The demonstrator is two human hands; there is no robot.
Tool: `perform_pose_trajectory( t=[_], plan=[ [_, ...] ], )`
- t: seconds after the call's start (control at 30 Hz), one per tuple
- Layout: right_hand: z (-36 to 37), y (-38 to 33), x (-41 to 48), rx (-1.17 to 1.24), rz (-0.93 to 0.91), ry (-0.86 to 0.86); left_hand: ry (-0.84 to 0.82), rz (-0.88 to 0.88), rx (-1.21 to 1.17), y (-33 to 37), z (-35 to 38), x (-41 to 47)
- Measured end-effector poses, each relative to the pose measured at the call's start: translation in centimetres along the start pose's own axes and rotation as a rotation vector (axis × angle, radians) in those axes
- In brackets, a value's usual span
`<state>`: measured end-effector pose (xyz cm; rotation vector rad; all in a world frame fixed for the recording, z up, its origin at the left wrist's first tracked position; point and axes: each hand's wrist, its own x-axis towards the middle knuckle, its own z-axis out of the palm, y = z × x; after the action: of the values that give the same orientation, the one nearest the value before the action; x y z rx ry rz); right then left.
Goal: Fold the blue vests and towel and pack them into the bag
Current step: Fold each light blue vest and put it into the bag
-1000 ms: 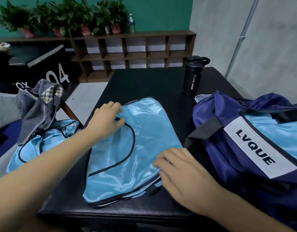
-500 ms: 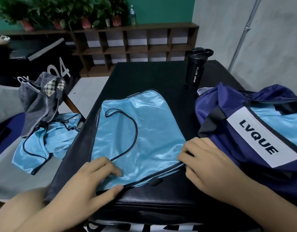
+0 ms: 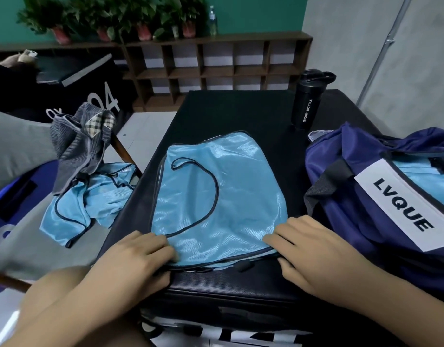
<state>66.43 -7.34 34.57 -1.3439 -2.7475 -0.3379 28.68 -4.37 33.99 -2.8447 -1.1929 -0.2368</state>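
A light blue vest (image 3: 216, 196) with dark piping lies folded flat on the black padded table (image 3: 236, 108). My left hand (image 3: 138, 256) pinches its near left corner, fingers on top and thumb at the edge. My right hand (image 3: 313, 249) grips its near right corner the same way. To the right stands the navy bag (image 3: 346, 211) marked LVQUE, open, with light blue fabric (image 3: 416, 181) inside. Another blue vest (image 3: 88, 204) lies crumpled on the seat to the left, with a grey striped towel (image 3: 78, 144) partly on it.
A black sport bottle (image 3: 307, 101) stands at the table's far right, just behind the bag. A grey and blue seat (image 3: 20, 156) sits to the left. Wooden shelves (image 3: 216, 68) with potted plants line the back wall.
My left hand came down from the vest's upper left to its near left corner. My right hand slid to the near right corner. Both now hold the near edge.
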Motion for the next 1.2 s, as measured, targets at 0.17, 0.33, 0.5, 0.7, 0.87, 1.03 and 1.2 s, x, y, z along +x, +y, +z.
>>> perform_pose_trajectory(
  t=[0.17, 0.33, 0.5, 0.7, 0.87, 1.03, 1.2],
  plan=[
    [-0.1, -0.4, 1.1, -0.026, 0.04, -0.017, 0.0, -0.061, -0.078, -0.8, -0.2, 0.3],
    [-0.9, -0.6, 1.3, 0.027, 0.047, -0.026, -0.012, -0.113, -0.299, -1.2, -1.5, 0.0],
    [-3.6, -0.5, 0.9, 0.349, 0.162, -0.183, -0.003, -0.179, -0.545, -1.5, -3.3, 0.0],
    [-6.1, 1.2, 2.9, 0.809, 0.346, -0.209, 0.047, -0.28, -0.702, -3.5, -4.6, 2.2],
    [-4.4, 3.9, 7.7, 0.945, 0.57, -0.024, 0.091, -0.388, -0.744, -6.0, -4.8, 6.3],
    [-2.4, 6.0, 13.4, 1.069, 0.709, 0.116, 0.11, -0.529, -0.733, -9.2, -3.6, 10.0],
    [0.3, 8.1, 17.7, 1.009, 0.834, 0.179, 0.113, -0.639, -0.732, -12.0, -2.4, 13.0]
  ],
)
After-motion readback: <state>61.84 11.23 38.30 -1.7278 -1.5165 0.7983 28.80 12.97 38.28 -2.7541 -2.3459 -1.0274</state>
